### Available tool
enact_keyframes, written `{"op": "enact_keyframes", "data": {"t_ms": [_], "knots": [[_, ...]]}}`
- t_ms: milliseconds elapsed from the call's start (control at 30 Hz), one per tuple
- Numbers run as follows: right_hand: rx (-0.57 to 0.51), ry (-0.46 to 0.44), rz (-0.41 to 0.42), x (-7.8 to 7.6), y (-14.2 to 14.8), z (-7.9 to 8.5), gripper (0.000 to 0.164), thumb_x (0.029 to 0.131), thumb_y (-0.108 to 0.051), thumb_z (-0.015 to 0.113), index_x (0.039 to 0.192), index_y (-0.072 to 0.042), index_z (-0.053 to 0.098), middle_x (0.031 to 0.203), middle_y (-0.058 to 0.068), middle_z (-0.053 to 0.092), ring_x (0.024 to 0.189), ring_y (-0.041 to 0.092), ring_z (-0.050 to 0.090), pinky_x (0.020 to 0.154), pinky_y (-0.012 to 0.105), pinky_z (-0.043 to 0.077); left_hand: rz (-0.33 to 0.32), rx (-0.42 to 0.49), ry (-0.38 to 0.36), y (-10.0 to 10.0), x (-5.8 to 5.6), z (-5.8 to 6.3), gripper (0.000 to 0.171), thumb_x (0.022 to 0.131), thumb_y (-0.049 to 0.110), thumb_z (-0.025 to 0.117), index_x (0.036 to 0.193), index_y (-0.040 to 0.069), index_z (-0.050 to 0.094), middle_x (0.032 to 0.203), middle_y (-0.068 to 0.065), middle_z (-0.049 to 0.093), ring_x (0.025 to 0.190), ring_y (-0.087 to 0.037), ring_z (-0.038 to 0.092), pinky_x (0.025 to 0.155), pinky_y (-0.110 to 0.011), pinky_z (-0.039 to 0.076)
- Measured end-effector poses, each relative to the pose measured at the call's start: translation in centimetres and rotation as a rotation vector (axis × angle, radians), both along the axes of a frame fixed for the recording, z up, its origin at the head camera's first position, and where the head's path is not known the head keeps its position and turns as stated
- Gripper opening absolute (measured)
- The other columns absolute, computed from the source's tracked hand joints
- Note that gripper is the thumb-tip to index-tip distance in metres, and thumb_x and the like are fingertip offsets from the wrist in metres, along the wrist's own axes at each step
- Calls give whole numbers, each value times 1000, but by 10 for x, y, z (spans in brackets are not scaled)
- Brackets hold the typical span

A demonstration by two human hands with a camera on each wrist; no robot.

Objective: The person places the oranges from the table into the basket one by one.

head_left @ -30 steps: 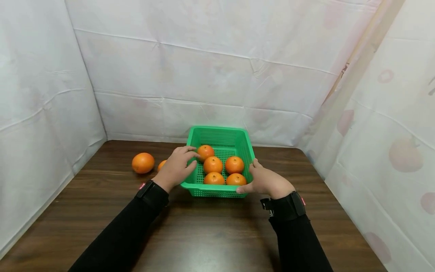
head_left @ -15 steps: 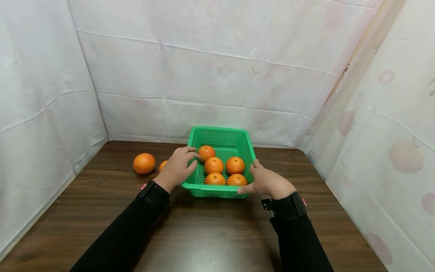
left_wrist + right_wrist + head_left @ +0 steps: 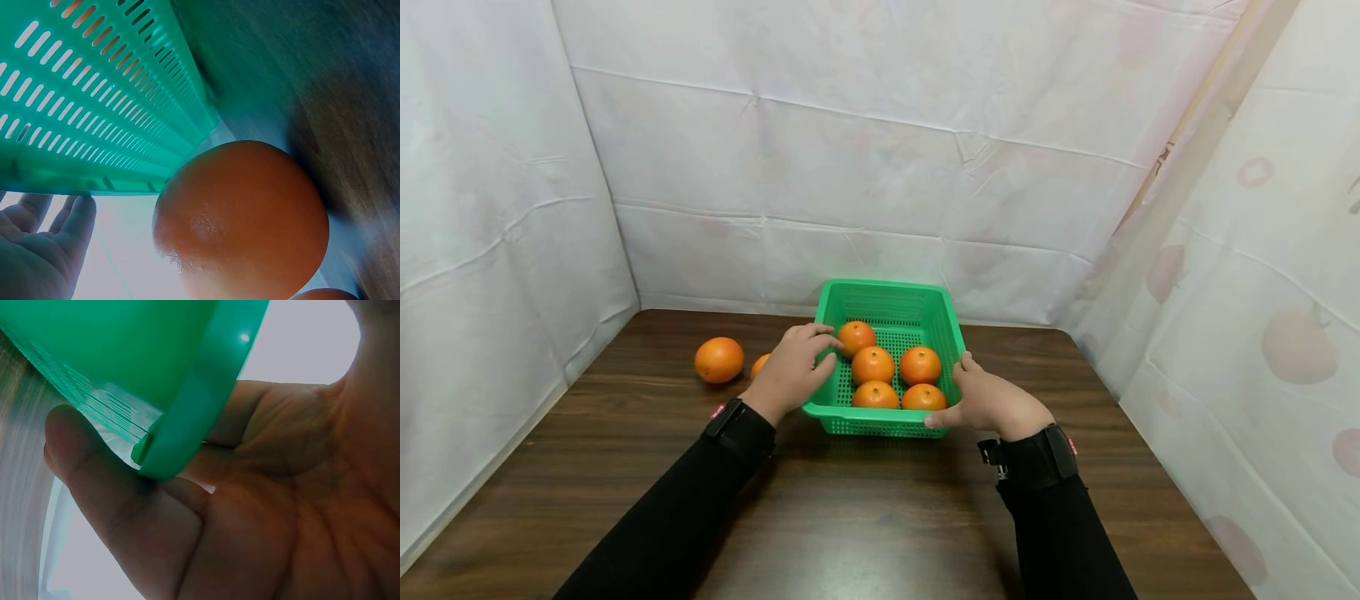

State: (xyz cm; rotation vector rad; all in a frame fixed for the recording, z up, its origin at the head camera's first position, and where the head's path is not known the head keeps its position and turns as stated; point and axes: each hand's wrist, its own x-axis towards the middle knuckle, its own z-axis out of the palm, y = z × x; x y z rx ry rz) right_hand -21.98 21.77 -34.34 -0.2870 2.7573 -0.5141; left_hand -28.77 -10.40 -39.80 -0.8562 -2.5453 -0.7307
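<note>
A green plastic basket (image 3: 880, 414) with slotted walls stands on the table, holding several oranges (image 3: 872, 365). My left hand (image 3: 793, 367) reaches over its left rim with loosely bent fingers near the rearmost orange. In the left wrist view, fingertips (image 3: 82, 209) touch the basket's rim. At the front right corner my right hand (image 3: 996, 400) grips the basket, thumb over the front rim and fingers along the right side. The right wrist view shows the basket's rim (image 3: 212, 394) in the crook of that hand. Outside the basket, an orange (image 3: 759, 365) is partly hidden by my left hand.
Another loose orange (image 3: 718, 360) lies farther left on the dark wooden table (image 3: 880, 517). White cloth (image 3: 850, 150) hangs behind the table's back edge and along both sides. The basket's back rim stands near the rear cloth.
Both hands keep their places on the basket. The whole scene shifts very slightly to the right in the head view; the oranges stay as they were.
</note>
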Motion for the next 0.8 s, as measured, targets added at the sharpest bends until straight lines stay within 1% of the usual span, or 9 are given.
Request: {"op": "enact_keyframes", "data": {"t_ms": [100,200,267,333,467,633,800], "knots": [[-4,-5,-4,0,0,0,118,75,-67,73,154,-1,15,160,17,-7,140,38,18,105,56,32,1,-1,12,-1,0,1,22,103,24,48,116,21,65,138,-9,49,131,-32,34,107,-49,29],[-2,-8,-4,0,0,-1,119,75,-69,72,155,-2,14,160,16,-7,140,38,17,105,56,32,11,-9,39,-4,-1,2,22,102,23,50,116,19,66,136,-10,51,128,-33,36,107,-49,29],[3,-5,-4,0,0,-1,119,75,-69,72,155,-2,14,160,16,-6,140,38,18,105,56,32,16,-12,61,-7,-2,2,22,101,23,52,116,16,66,135,-12,52,127,-34,38,107,-50,30],[5,0,-3,0,0,-1,119,75,-69,72,155,-2,14,160,17,-6,140,38,18,105,56,33,29,-30,81,-10,-5,2,22,101,24,52,117,16,66,134,-11,52,127,-33,38,107,-49,29],[0,1,-3,0,0,-1,119,75,-68,72,154,-2,14,160,17,-6,140,38,18,105,56,32,55,-47,101,-18,-9,2,22,100,23,54,115,14,67,130,-11,54,124,-33,40,107,-49,29],[-3,1,-2,0,1,-1,119,75,-68,72,155,-3,14,160,16,-6,140,37,17,106,55,32,125,-53,102,-28,-11,6,21,99,23,57,114,12,68,126,-10,56,120,-34,43,103,-50,34],[2,1,-1,0,1,-1,118,75,-68,72,155,-3,13,160,16,-6,140,37,18,106,55,32,226,-87,115,-41,-12,9,21,100,25,56,115,14,68,129,-13,54,118,-40,43,98,-57,36]]}}
